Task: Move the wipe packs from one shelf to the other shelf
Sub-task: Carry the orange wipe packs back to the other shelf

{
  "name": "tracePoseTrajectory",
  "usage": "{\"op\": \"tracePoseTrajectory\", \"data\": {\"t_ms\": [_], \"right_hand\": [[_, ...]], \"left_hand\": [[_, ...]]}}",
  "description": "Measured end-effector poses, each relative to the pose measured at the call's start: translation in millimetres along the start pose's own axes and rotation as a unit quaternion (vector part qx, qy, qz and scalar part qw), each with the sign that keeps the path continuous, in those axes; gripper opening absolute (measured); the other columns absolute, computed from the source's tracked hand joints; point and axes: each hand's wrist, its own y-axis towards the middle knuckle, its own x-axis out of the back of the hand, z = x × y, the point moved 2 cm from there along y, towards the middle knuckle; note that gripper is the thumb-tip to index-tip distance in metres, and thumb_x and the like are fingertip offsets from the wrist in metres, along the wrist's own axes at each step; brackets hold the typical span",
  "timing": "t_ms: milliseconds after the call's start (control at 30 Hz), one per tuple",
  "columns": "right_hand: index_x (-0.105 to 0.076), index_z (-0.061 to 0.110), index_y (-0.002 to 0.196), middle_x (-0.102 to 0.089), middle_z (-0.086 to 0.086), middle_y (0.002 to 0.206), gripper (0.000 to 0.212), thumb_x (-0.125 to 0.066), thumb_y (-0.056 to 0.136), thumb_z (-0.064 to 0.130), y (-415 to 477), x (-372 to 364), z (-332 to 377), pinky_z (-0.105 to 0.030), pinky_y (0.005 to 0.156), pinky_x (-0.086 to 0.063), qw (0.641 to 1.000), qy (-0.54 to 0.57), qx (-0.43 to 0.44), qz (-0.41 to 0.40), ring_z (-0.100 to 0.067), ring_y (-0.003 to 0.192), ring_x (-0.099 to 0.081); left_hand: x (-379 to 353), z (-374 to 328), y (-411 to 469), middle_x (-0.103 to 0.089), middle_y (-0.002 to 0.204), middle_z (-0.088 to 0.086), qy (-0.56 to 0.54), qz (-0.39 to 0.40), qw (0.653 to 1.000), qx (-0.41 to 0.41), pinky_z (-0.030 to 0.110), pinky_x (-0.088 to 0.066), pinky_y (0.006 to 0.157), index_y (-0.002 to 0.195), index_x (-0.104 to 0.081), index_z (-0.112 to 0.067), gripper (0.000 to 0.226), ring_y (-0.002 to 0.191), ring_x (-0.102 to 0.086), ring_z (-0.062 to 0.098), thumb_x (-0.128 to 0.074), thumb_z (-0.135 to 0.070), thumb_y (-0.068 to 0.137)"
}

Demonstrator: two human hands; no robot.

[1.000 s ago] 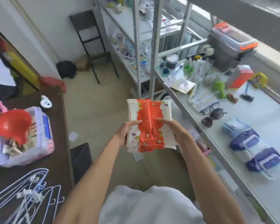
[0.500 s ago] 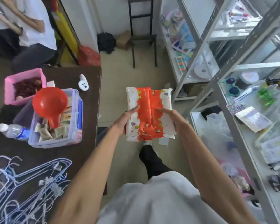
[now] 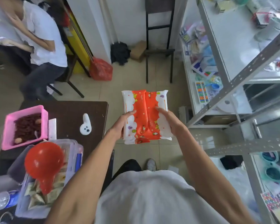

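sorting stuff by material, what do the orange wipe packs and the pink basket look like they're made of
Wipe packs: soft printed plastic film, slightly glossy; it creases and dents under the left hand and right hand.
Pink basket: apparently rigid moulded plastic, with straight walls and a thick rim.

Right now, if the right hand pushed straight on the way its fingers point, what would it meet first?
The right hand already grips the wipe packs. Beyond them, its fingers point up-frame over open floor toward the dark chair. That looks like the first obstacle, though depth is unclear.
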Motion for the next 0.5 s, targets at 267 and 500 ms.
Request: {"op": "tracePoseTrajectory", "data": {"t_ms": [267,500], "right_hand": [[-0.066,0.020,0.121,-0.076,-0.014,0.119,0.044,-0.074,0.090,0.051,128.9,3.2,102.2,-0.051,0.095,-0.060,1.000,-0.002,-0.013,0.002,-0.034,0.104,-0.074],[-0.064,0.024,0.116,-0.078,-0.006,0.103,0.036,-0.070,0.093,0.050,231.2,4.1,197.0,-0.042,0.078,-0.061,0.999,0.015,-0.023,-0.030,-0.025,0.091,-0.076]], "left_hand": [[27.9,-109.8,117.1,-0.082,0.092,0.006,-0.006,0.020,1.000,0.000,0.033,-0.061,0.070,0.128,-0.065,-0.014,0.039,0.077,-0.079,0.021,-0.058,-0.041,0.100],[52.3,-224.4,228.7,-0.079,0.108,0.012,0.027,0.061,0.998,0.003,0.044,-0.058,0.090,0.142,-0.057,-0.011,0.056,0.093,-0.077,0.028,-0.062,-0.045,0.097]]}}
